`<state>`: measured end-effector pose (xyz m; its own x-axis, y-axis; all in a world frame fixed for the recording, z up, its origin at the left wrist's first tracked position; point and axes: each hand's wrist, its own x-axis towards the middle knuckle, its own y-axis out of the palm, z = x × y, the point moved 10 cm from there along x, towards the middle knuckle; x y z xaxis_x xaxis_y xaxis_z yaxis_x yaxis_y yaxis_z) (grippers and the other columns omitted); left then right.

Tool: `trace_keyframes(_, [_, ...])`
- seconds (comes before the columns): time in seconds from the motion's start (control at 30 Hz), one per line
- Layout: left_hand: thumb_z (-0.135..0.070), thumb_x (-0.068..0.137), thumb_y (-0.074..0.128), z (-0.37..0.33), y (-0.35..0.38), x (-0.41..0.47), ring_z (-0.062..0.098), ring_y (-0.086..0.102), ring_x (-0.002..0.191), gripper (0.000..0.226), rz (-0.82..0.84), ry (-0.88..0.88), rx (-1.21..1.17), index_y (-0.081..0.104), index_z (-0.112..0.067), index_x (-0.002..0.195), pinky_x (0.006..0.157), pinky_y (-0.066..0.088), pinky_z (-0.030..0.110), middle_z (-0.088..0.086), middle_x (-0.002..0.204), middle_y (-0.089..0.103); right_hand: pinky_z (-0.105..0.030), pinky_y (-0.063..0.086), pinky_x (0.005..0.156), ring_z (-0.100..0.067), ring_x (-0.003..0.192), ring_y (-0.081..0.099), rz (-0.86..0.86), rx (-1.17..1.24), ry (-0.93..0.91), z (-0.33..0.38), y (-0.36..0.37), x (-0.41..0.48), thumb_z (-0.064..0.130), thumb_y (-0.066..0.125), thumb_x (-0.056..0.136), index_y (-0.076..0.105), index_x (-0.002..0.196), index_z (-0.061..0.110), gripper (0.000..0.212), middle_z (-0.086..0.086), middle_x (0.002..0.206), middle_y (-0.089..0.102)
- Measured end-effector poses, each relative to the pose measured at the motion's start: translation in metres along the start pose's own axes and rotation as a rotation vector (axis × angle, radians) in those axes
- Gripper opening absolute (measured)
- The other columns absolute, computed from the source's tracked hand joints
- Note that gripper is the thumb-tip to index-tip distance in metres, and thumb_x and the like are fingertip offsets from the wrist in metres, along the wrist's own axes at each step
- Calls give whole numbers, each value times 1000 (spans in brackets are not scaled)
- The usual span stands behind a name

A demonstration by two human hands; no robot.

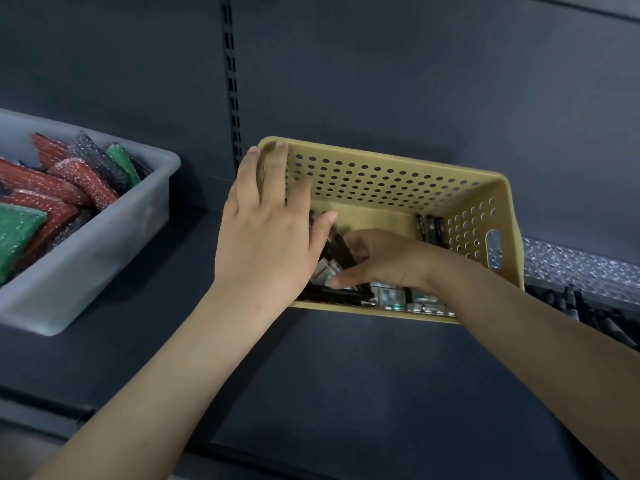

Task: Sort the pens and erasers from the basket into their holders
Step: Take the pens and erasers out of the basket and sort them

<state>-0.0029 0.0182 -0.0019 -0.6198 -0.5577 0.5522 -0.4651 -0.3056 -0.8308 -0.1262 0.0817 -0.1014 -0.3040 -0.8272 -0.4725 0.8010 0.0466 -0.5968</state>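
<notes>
A yellow perforated basket (398, 181) sits on a dark shelf, tipped toward me. Inside lie black pens (429, 228) at the right wall and small white-and-green erasers (388, 296) along the near edge. My left hand (266, 237) lies over the basket's left wall, fingertips over the far left corner of the rim, holding it. My right hand (384, 258) is inside the basket, its fingers curled around a bunch of black pens at the left, the index finger stretched across the erasers. My hands hide part of the contents.
A grey plastic tub (104, 258) full of red, green and dark scouring pads (69, 181) stands at the left. At the right edge lies a dark tray with black pens (588, 313), a speckled surface (571, 261) behind it. A slotted shelf upright (232, 81) rises behind the basket.
</notes>
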Motion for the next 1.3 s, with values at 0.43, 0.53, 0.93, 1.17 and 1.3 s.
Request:
trace_keyframes(0.43, [-49,99,27,1,1,3,37,27,139,57,17,-7,4,59,-10,125,107,33,46,14,150,34,-23,45,85,-6,95,60,-42,-56,-148,16,-12,-7,33,70,87,61,111,24,28,10,102,65])
trace_keyframes(0.53, [-44,99,21,2,3,9,35,27,140,57,64,-19,-16,58,-10,126,104,38,45,11,151,36,-19,44,77,-2,85,58,-71,-25,-191,19,-25,-15,30,67,89,61,105,18,22,10,91,60])
trace_keyframes(0.93, [-50,99,29,10,50,43,22,9,148,46,494,-84,-185,62,-21,111,107,31,44,7,130,58,-13,45,53,1,70,64,-397,505,-212,14,-92,-48,30,50,98,59,117,14,26,2,98,70])
trace_keyframes(1.17, [-33,96,51,-9,0,63,9,60,100,22,85,-17,-504,69,-25,105,85,48,28,-11,104,68,-16,40,45,-4,60,61,-489,926,-211,-2,-105,-61,28,52,98,60,114,11,25,0,85,69])
trace_keyframes(1.3, [-42,93,55,-61,-15,50,-23,53,86,24,209,-63,-916,64,-28,109,72,41,-1,-24,95,62,-16,47,49,-4,60,65,-482,1014,-308,-7,-111,-84,28,47,100,59,108,9,24,3,74,70])
